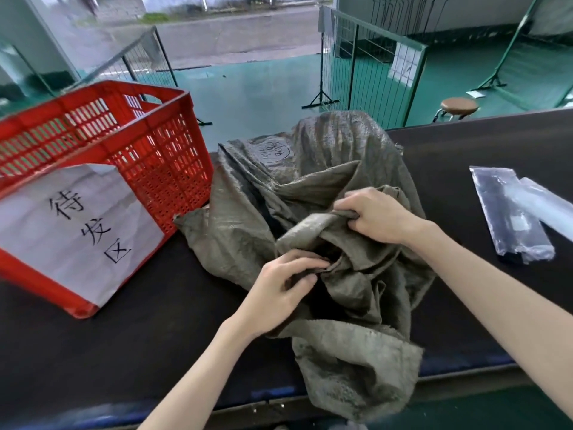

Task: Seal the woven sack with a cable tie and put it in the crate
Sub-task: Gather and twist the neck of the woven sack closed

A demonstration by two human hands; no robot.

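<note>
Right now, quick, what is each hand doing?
Left hand: pinches a fold of the woven sack.
Right hand: grips the sack's bunched fabric.

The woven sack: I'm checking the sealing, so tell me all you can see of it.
The woven sack is dull grey-green coarse weave, with a round dark stamp near its far end. It lies crumpled on the black table, right of the red crate, its near end hanging over the table's edge. The left hand and the right hand each grip bunched folds at its middle. No tie shows on it.
</note>
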